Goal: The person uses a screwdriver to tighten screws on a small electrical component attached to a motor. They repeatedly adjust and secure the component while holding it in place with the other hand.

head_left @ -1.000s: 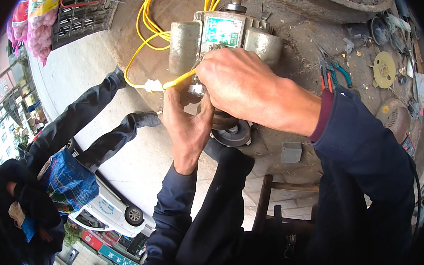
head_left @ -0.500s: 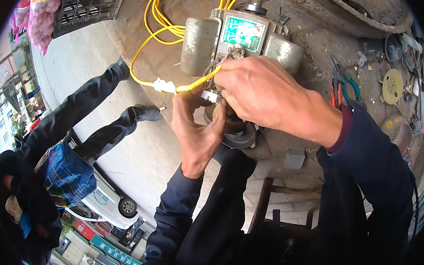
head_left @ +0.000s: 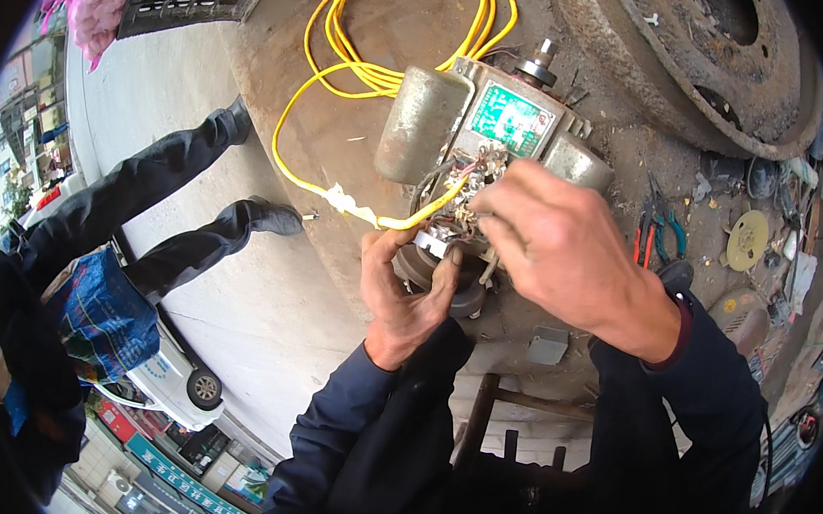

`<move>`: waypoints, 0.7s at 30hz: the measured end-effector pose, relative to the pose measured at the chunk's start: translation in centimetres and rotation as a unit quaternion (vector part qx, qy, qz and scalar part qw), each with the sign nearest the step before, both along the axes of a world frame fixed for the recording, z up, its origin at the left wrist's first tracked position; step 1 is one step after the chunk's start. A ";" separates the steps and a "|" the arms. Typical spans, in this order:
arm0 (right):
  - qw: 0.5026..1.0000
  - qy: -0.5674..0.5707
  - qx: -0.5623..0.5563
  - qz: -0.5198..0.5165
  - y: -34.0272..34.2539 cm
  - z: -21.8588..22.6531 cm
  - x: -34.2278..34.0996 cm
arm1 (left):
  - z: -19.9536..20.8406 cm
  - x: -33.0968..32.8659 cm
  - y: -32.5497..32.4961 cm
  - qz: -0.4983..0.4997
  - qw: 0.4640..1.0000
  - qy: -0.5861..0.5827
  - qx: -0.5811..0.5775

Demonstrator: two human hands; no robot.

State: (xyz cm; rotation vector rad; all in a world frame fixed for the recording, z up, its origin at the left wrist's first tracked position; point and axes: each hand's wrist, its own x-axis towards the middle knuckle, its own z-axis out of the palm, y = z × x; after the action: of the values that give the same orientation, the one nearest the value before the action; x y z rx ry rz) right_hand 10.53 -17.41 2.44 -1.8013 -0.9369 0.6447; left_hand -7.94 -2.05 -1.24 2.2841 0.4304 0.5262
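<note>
An electric motor point(head_left: 474, 102) with a green nameplate and rounded grey metal covers stands in front of me, its wiring exposed on the near side. Between finger and thumb my left hand point(head_left: 407, 290) pinches a small whitish block point(head_left: 432, 242) at the motor's near end. A yellow cable point(head_left: 421, 217) runs just above that hand into the exposed wires point(head_left: 466, 174). White wrapping point(head_left: 343, 200) covers part of the cable. My right hand point(head_left: 576, 251) is beside the wires, fingers drawn together and slightly blurred; whatever they hold is hidden.
Coiled yellow cable point(head_left: 387, 79) lies behind the motor. A rusty wheel rim point(head_left: 630, 57) is at far right. Red-handled pliers point(head_left: 644, 232) and teal-handled pliers point(head_left: 670, 237) lie right, near a yellow disc point(head_left: 747, 240). A person with a blue bag point(head_left: 107, 315) stands left.
My right hand has drawn back to the right from the wires, uncovering them. My left hand keeps its pinch on the whitish block. The whole view has shifted.
</note>
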 end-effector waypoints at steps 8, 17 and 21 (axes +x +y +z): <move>0.996 0.008 -0.084 -0.038 0.5 -0.1 3.7 | 3.0 0.9 1.7 -0.030 0.993 0.050 -0.098; 0.984 0.079 -0.156 -0.023 2.4 -0.2 3.7 | 6.0 8.1 4.5 -0.113 0.980 0.163 -0.028; 0.976 0.119 -0.177 -0.052 2.5 -0.9 4.0 | 6.2 10.2 4.8 -0.187 0.935 0.298 0.040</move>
State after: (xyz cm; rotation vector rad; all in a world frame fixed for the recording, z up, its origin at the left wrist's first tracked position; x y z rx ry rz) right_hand 14.52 -14.95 1.49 -2.0130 -0.5881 0.9837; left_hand 2.28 2.76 4.97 2.4966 0.2459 -0.3618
